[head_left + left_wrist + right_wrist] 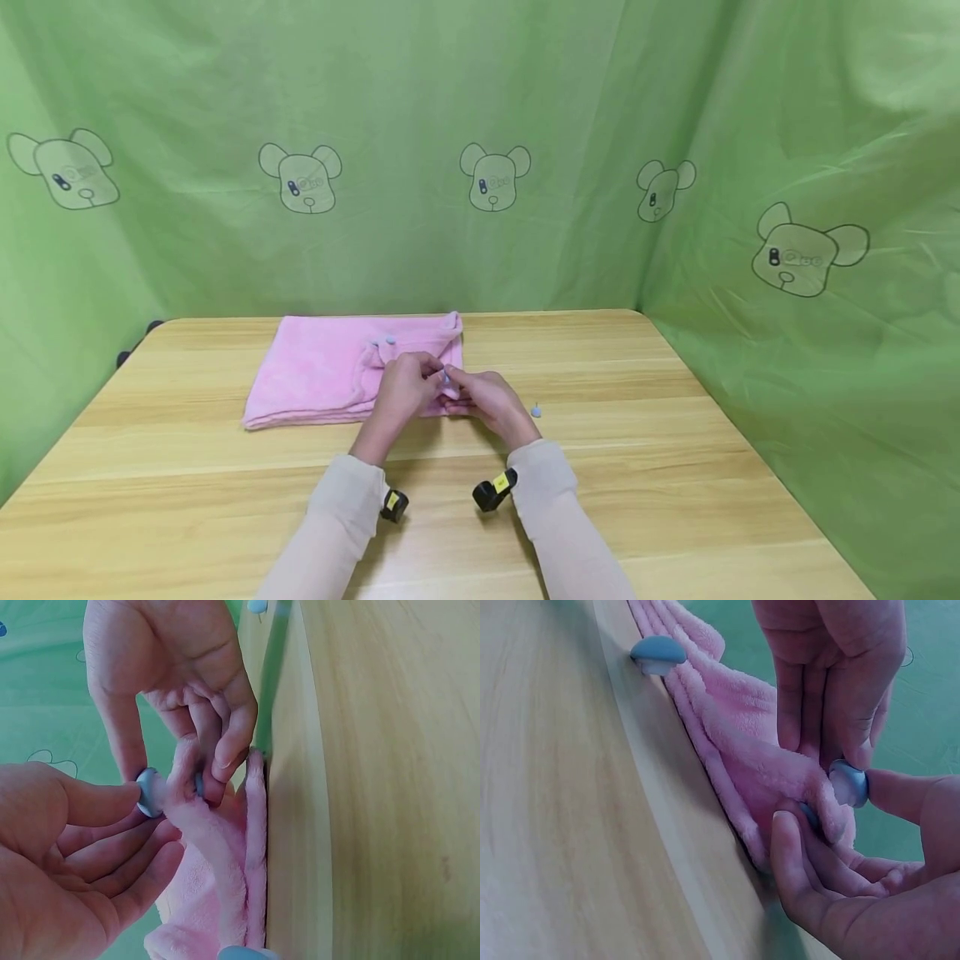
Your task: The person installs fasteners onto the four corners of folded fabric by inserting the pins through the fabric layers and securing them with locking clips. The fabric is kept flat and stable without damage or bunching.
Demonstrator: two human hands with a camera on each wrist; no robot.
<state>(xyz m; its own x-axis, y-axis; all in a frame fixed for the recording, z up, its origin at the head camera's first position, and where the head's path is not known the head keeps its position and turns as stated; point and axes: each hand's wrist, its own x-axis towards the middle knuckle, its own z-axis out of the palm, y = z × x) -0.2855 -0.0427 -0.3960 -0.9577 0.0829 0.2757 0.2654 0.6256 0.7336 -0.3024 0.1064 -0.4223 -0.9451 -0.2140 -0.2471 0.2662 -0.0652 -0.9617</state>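
Observation:
A folded pink fleece blanket [315, 367] lies toward the back of the table. My left hand [406, 385] and right hand [489, 402] meet at its near right corner. There the left thumb and fingers pinch the blue cap of a fabric clip [149, 793] against the raised cloth. The right thumb [900, 796] presses on the same cap. Right fingers curl behind the cloth, where a second small blue piece [808, 815] shows partly. Fingers hide the rest of the clip.
Two light blue pieces [389, 340] rest on the blanket's top. Another clip part [536, 410], its pin upward, lies on the table [637, 467] to the right. A blue-capped clip [658, 654] stands near the blanket edge. Green curtains [397, 250] enclose the back and sides.

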